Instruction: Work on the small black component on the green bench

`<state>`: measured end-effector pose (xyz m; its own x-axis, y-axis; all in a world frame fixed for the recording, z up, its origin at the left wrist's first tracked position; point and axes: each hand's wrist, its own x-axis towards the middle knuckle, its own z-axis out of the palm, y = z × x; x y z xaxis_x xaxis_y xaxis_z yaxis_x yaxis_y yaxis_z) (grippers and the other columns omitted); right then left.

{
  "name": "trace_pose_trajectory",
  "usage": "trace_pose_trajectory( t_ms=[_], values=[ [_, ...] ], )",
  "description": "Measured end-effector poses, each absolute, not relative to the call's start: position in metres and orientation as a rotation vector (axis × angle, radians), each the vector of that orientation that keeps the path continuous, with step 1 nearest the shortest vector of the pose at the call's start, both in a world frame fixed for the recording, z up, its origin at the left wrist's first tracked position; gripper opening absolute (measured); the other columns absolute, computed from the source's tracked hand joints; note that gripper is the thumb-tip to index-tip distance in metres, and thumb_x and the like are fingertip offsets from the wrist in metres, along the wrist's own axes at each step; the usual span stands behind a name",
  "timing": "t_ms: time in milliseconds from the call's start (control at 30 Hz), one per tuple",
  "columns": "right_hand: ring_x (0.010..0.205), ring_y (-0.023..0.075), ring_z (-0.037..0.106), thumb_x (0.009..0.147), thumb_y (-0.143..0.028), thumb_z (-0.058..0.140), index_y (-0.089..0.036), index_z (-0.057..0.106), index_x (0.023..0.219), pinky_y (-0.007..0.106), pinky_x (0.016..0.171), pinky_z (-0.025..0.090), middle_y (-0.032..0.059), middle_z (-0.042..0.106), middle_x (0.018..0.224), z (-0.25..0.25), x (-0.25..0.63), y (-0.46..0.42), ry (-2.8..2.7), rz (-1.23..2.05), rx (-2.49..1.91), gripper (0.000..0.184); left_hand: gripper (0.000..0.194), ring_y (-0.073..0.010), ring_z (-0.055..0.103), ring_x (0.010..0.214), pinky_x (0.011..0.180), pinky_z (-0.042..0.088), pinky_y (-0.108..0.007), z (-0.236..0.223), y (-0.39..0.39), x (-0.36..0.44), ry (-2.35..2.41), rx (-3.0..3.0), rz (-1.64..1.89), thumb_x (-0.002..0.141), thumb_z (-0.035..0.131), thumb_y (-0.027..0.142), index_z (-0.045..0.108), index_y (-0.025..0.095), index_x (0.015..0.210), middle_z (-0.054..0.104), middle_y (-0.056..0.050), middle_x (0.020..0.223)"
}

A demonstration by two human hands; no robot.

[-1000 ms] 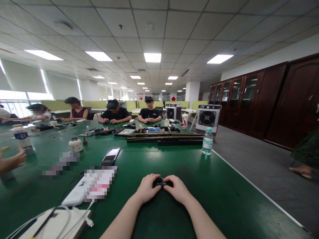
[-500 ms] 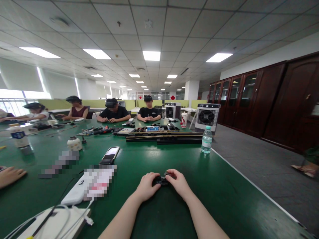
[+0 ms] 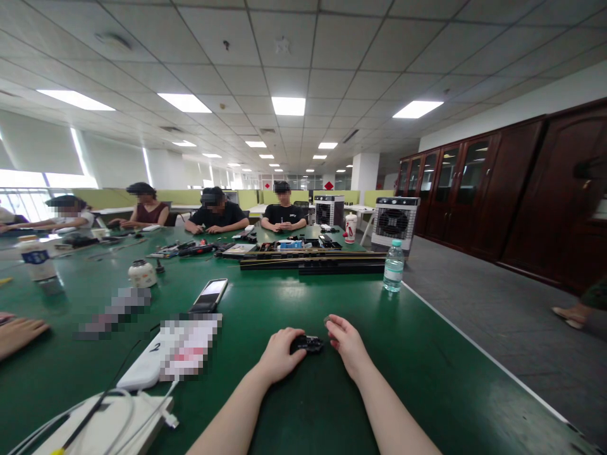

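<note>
Head view: our left hand (image 3: 281,355) grips the black device (image 3: 310,344) on the green table (image 3: 303,404). Our right hand (image 3: 347,344), just beside it, pinches a small dark piece (image 3: 327,320) between thumb and fingers.

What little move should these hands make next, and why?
Perhaps the right hand should lower the small piece onto the table: its fingertips pinch the piece apart from the black part, and something so small could easily be dropped. The left hand is holding the black part, so it could rest there.
</note>
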<state>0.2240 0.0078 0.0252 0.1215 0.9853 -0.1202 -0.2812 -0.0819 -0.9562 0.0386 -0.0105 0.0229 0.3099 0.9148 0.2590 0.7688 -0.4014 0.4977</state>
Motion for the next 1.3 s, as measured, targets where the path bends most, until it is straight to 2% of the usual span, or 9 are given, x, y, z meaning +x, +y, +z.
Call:
trace_pose_trajectory(
  t_ms=[167,333,500,967,1300],
  values=[
    [0.058,0.0096,0.057,0.062,-0.025,0.072,-0.021,0.063,0.088,0.020,0.050,0.042,0.0021,0.067,0.080,0.0265,0.2256,0.0078,-0.657,1.394,-1.069,0.028,0.039,-0.0225,0.053,0.104,0.093,0.038,-0.034,0.0227,-0.0094,0.0385,1.520,2.305,0.742,0.074,0.057,0.028,0.057,0.020,0.112,0.061,-0.005,0.111],
    [0.057,0.0110,0.059,0.065,-0.024,0.068,-0.020,0.062,0.085,0.022,0.051,0.044,0.0024,0.068,0.074,0.0248,0.2293,0.0081,-0.622,1.433,-1.054,0.021,0.039,-0.0226,0.053,0.104,0.093,0.038,-0.035,0.0218,-0.0100,0.0383,1.518,2.300,0.747,0.074,0.057,0.028,0.057,0.022,0.112,0.061,-0.005,0.111],
    [0.061,0.0146,0.063,0.066,-0.028,0.067,-0.020,0.061,0.087,0.025,0.053,0.047,0.0047,0.069,0.078,0.0237,0.2313,0.0087,-0.698,1.410,-1.081,0.024,0.039,-0.0230,0.053,0.105,0.093,0.038,-0.035,0.0220,-0.0104,0.0383,1.509,2.298,0.754,0.074,0.057,0.028,0.057,0.021,0.112,0.061,-0.005,0.111],
    [0.057,0.0119,0.060,0.064,-0.024,0.069,-0.020,0.061,0.084,0.022,0.051,0.045,0.0028,0.069,0.073,0.0268,0.2285,0.0062,-0.633,1.440,-1.039,0.022,0.039,-0.0229,0.053,0.104,0.092,0.039,-0.034,0.0218,-0.0093,0.0374,1.510,2.306,0.751,0.073,0.058,0.027,0.057,0.021,0.111,0.062,-0.005,0.110],
    [0.065,0.0143,0.063,0.062,-0.033,0.071,-0.022,0.063,0.090,0.023,0.052,0.045,0.0043,0.069,0.084,0.0292,0.2274,0.0044,-0.768,1.390,-1.094,0.031,0.040,-0.0228,0.053,0.104,0.093,0.038,-0.034,0.0218,-0.0095,0.0378,1.504,2.293,0.766,0.073,0.058,0.027,0.057,0.022,0.112,0.062,-0.004,0.111]
  ],
)
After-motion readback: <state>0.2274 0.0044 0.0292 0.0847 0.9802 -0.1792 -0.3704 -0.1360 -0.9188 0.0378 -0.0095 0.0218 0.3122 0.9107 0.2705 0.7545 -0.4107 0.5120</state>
